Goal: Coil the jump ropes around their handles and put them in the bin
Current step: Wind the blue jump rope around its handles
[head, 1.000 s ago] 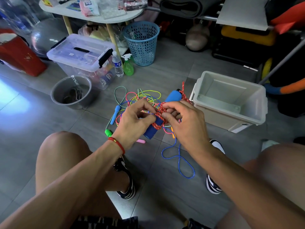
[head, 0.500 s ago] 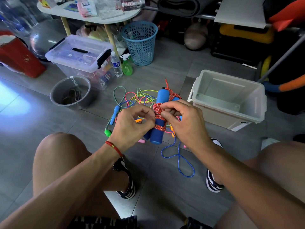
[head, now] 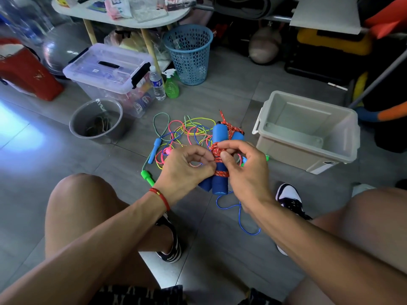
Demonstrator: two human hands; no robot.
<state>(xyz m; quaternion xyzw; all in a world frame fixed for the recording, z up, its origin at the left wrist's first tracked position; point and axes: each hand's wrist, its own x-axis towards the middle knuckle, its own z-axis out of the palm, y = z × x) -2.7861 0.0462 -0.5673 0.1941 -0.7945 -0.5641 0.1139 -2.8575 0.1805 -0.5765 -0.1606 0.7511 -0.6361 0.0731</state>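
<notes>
- At the far left on the floor stands a round grey plastic bucket [head: 97, 119], well apart from the work; beside it is a clear plastic storage box with black latches [head: 110, 72].
- In the middle of the grey tiled floor [head: 55, 155] lies a loose pile of thin coloured jump ropes [head: 187, 130], in pink, yellow, green and blue, not yet coiled.
- The left hand [head: 187, 168] is closed, its fingertips pinching a thin loop of the red-and-white speckled rope [head: 220, 150].
- This rope is wound around two blue foam handles [head: 219, 164], held upright together above the floor, over the pile.
- The right hand [head: 244, 168] is clamped on the handles and presses the windings with the thumb.
- Risk, as I judge: if the thumb lifts before the end is tucked, the coils may loosen and slide off the smooth foam. The free tail at the top could also catch the ropes below.
- At the right stands the open beige plastic bin [head: 308, 133], seemingly empty, near the right hand. Between hand and bin's white rim the way is free; only the rim's near edge must be cleared.
</notes>
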